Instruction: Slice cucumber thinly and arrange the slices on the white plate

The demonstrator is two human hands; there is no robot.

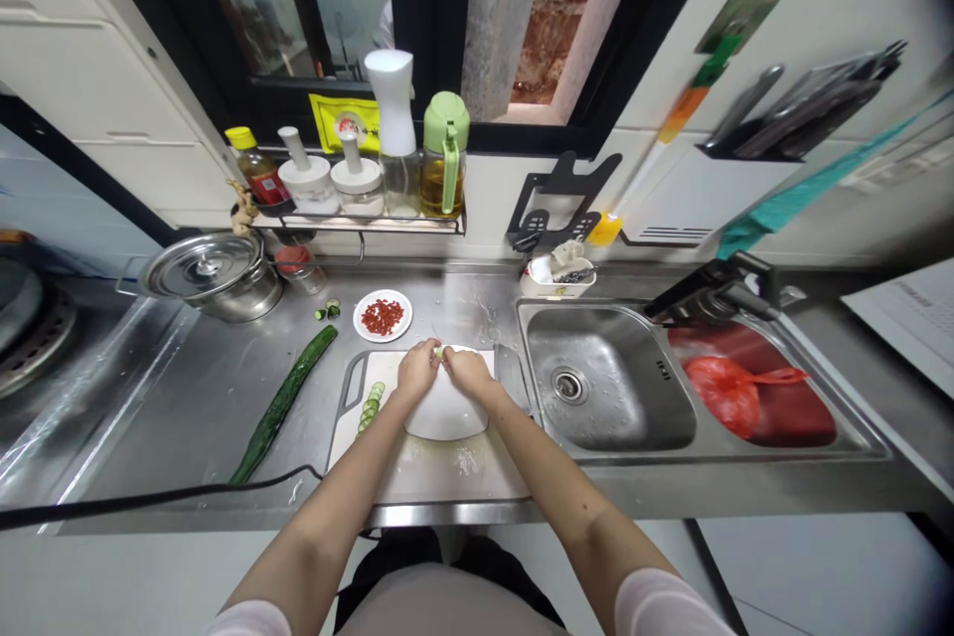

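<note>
Hands meet over the far edge of a white plate [447,412] that sits on a cutting board [447,477]. The left hand [417,370] and the right hand [468,373] are both pinched narrow on one small green piece [441,352] held between their fingertips, which hide most of it.

One short row of cucumber slices [370,407] lies on the board just left of the plate, too small to count. One whole cucumber [283,404] lies slantwise on the steel counter [186,397] beside the board, with two cut ends [328,311] near its far tip. One small dish [406,313] of red bits stands just beyond the hands.

One lidded pot [213,276] stands far left, and a black cable [149,497] runs along the near edge. A shelf [373,219] at the back carries five containers. To the right are two sink basins; the nearer one [611,388] shows bare steel, and the other holds one red bag [726,393].
</note>
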